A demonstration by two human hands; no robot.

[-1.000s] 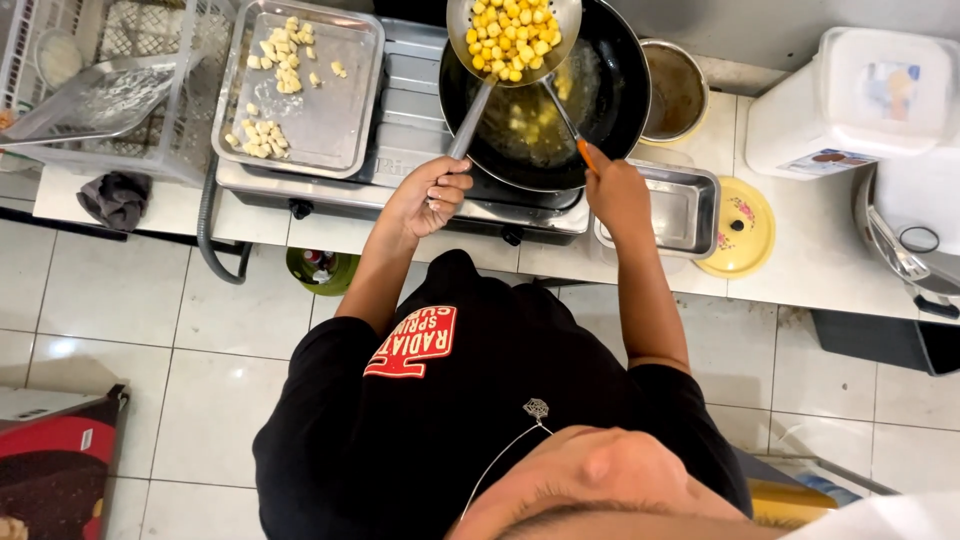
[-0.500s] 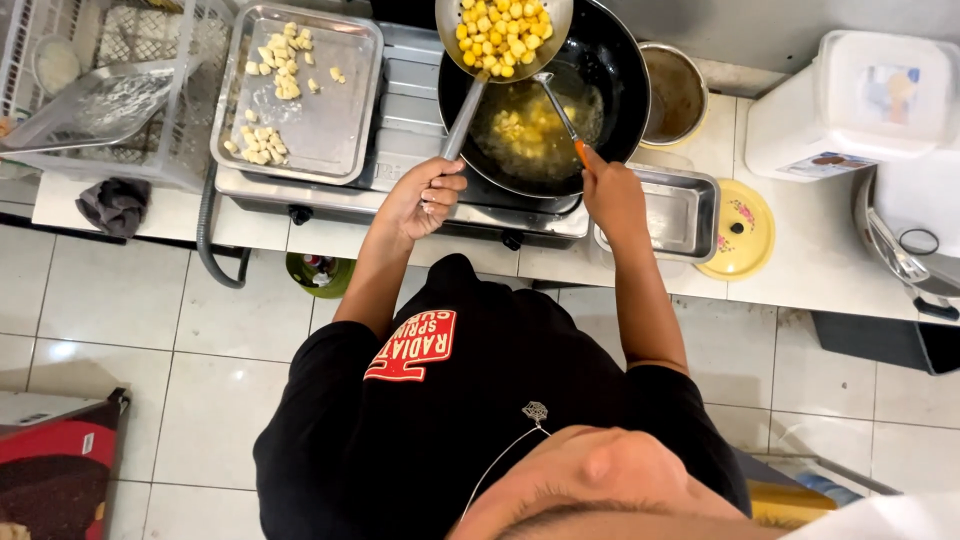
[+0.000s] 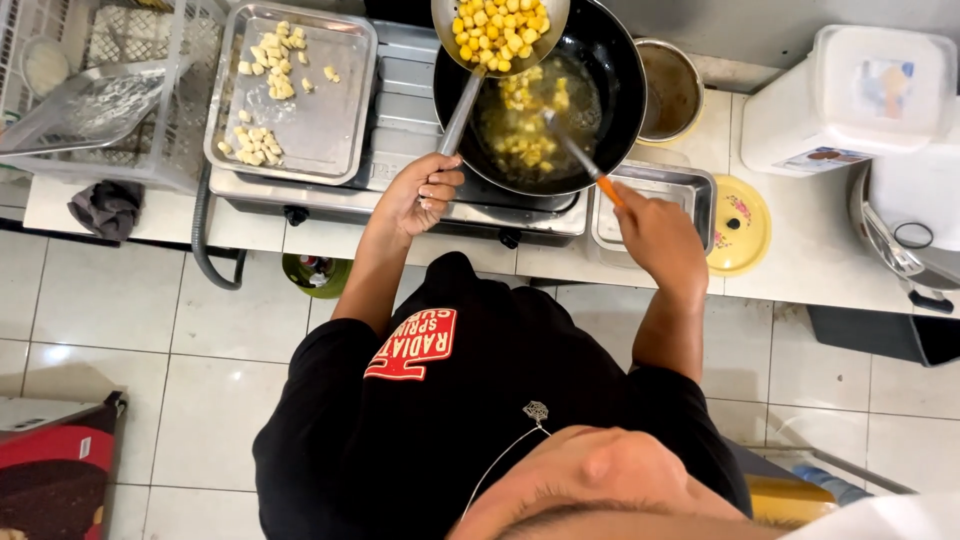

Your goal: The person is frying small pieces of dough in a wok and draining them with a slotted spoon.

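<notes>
At nine o'clock the steel tray [image 3: 300, 110] keeps pale raw pieces within reach of the stove. My left hand [image 3: 425, 192] is clenched around the skimmer [image 3: 500, 30] handle, holding its bowl of golden fried cubes above the black wok [image 3: 620, 90] at twelve so oil drips back in. My right hand [image 3: 655, 232] grips an orange-handled utensil [image 3: 578, 158], tip in the oil among floating pieces. At three sits a yellow lid [image 3: 740, 225].
</notes>
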